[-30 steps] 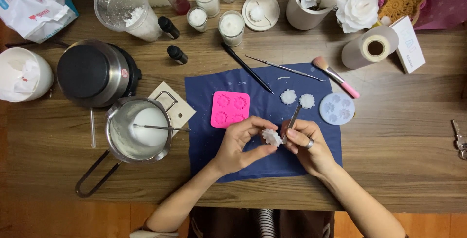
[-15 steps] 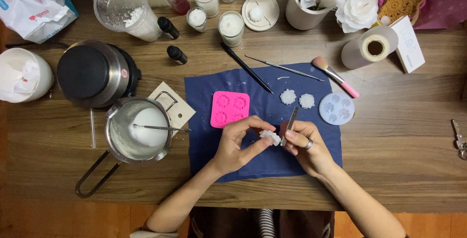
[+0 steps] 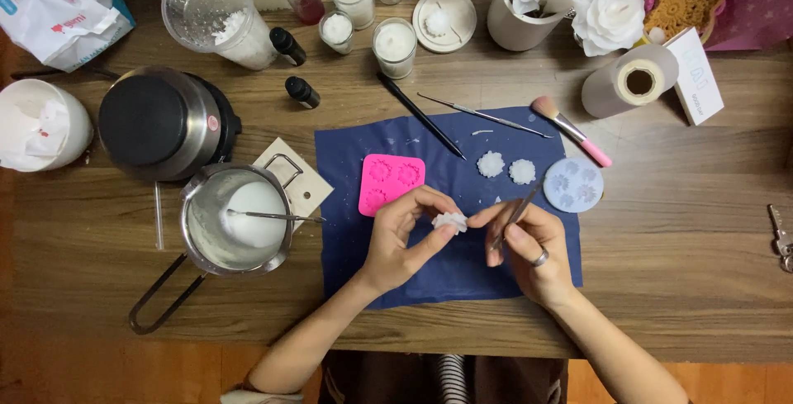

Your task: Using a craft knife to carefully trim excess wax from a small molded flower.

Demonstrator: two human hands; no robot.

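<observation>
Left of the fingers a pink silicone flower mould point(image 3: 391, 183) lies emptied, the left hand point(image 3: 402, 241) pinches a small white wax flower point(image 3: 450, 221), the right hand point(image 3: 529, 251) grips slim metal tweezers point(image 3: 519, 207) beside it, and two finished white wax flowers point(image 3: 505, 168) lie beyond, so trimming looks partway done.

Matt white wax flower point(image 3: 450, 221); thin metal tool point(image 3: 516, 211). Soft matt blue cloth point(image 3: 462, 268) on grained brown wood table point(image 3: 686, 288). Glossy pink silicone-like mould point(image 3: 390, 183). Shiny brushed steel pot point(image 3: 235, 218). Matt paper roll point(image 3: 632, 82).
</observation>
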